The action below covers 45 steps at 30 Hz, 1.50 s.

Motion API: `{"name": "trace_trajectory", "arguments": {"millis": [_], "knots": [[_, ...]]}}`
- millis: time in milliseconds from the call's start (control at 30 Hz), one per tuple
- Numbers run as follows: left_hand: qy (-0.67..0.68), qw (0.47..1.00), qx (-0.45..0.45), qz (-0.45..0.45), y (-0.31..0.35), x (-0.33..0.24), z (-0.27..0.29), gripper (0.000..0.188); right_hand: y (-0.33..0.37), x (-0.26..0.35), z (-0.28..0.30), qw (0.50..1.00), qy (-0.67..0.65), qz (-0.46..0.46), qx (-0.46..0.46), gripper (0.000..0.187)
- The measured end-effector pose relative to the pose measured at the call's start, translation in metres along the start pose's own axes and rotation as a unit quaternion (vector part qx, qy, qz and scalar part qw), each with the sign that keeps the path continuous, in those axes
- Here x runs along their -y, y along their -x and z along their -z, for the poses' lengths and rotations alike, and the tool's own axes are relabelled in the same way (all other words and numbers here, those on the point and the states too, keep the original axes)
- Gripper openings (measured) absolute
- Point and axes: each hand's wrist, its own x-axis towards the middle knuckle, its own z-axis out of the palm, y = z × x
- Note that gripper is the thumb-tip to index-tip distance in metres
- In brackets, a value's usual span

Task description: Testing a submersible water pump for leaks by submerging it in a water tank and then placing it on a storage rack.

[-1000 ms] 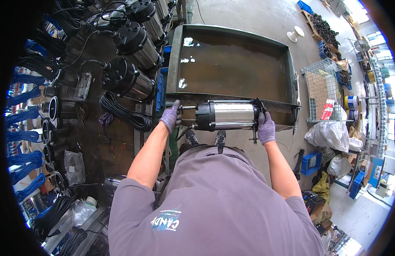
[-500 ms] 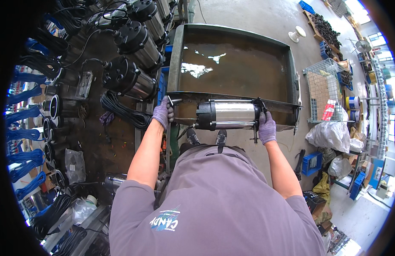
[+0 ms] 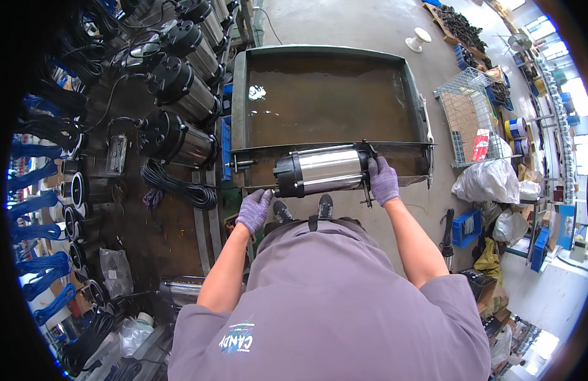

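Observation:
A submersible pump (image 3: pixel 326 168), a steel cylinder with black ends, lies crosswise over the near end of a metal water tank (image 3: pixel 240 101), slightly tilted with its right end higher. My right hand (image 3: pixel 384 181), in a purple knit glove, is closed on its right end beside a dark clamp with rods (image 3: pixel 367 190). My left hand (image 3: pixel 254 208), gloved alike, has its fingertips pinched together just off the pump's lower left end. What they pinch is too small to make out. A metal handle (image 3: pixel 242 164) juts from the tank's left side, apart from my left hand.
At left, several similar pumps (image 3: pixel 180 86) stand along a dark bench (image 3: pixel 160 235) with a coiled black cable (image 3: pixel 180 184). To the right are a wire cage (image 3: pixel 468 120), white bags (image 3: pixel 487 184) and a blue crate (image 3: pixel 467 228). A white spool (image 3: pixel 418 39) stands on the floor beyond.
My left hand has left the metal handle and come down beside the pump's left end. The pump has tilted a little, and my right hand stays on it. The whole view has shifted.

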Motion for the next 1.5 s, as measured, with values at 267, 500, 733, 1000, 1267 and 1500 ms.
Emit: {"name": "trace_trajectory", "arguments": {"millis": [267,500,733,1000,1267,1500], "knots": [[0.024,0.996,-0.082,-0.025,-0.03,-0.018,0.015,0.049,-0.094,0.018,0.015,0.965,0.116,0.072,0.223,0.033],[0.009,0.994,-0.107,0.009,-0.058,-0.015,0.017,0.05,-0.106,0.019,0.007,0.934,0.193,0.126,0.274,0.037],[-0.039,0.998,-0.053,0.014,-0.054,-0.007,0.024,0.053,-0.056,0.066,0.084,0.98,0.114,-0.057,0.156,0.072],[-0.057,0.993,-0.104,-0.01,-0.054,-0.006,0.012,0.055,0.012,0.112,0.101,0.956,0.216,0.01,0.199,0.052],[-0.101,0.99,-0.095,-0.003,-0.052,-0.013,0.009,0.058,0.018,0.096,0.081,0.966,0.201,0.014,0.16,0.054],[-0.048,0.994,-0.097,0.017,-0.051,-0.015,0.006,0.058,-0.005,0.084,0.091,0.875,0.322,0.289,0.218,0.037]]}}
